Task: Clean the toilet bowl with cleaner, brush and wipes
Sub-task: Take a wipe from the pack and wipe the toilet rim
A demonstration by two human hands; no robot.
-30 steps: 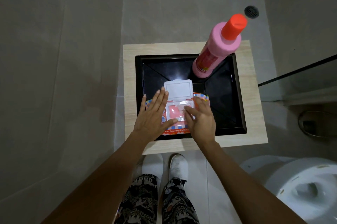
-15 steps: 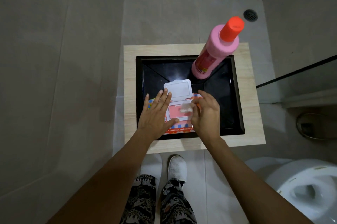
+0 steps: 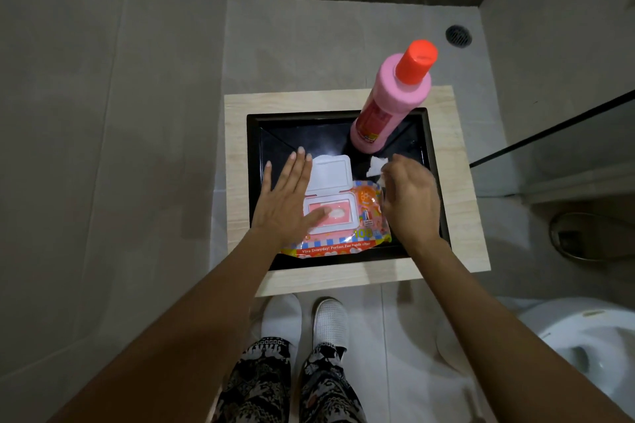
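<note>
The tabletop (image 3: 460,202) carries a black tray (image 3: 433,182). In it stand the pink cleaner bottle (image 3: 388,113) and the open wipes pack (image 3: 343,216). My left hand (image 3: 285,206) presses the pack with spread fingers. My right hand (image 3: 409,202) pinches a wipe (image 3: 377,165) just above the tray.

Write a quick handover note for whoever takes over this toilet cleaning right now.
Left hand: flat on the wipes pack, holding it down.
Right hand: pinching a wipe pulled clear of the pack.
Pack lies lid-open in the black tray; capped cleaner bottle stands at the tray's far corner; toilet bowl is at lower right.
Done: one wipe out.
Left: cleaner, brushing, wiping. No brush in view.
</note>
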